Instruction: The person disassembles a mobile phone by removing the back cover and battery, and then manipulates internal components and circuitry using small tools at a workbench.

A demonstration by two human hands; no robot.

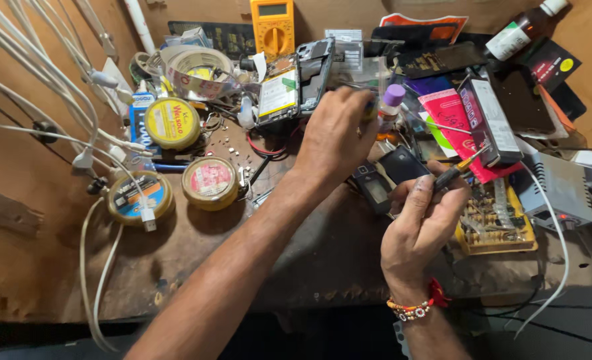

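Note:
My left hand (336, 137) reaches forward over the bench with its fingers curled around a small blue and yellow item (370, 107), right beside a little bottle with a purple cap (392, 100). What the item is stays hidden by the fingers. My right hand (422, 223), with a bead bracelet at the wrist, grips a black-handled screwdriver (452, 175) whose tip points up and right. Between the two hands lie a small dark keypad phone (376, 188) and a dark phone part (402, 163). An opened phone with its battery exposed (289, 83) lies just left of my left hand.
A yellow multimeter (272, 27), a tape roll (196, 70) and three round tins (172, 122) crowd the back left. White cables (76, 127) hang at the left. A yellow bit case (496, 223), a grey power box (562, 193), pink packets (452, 123) and a brown bottle (522, 30) fill the right.

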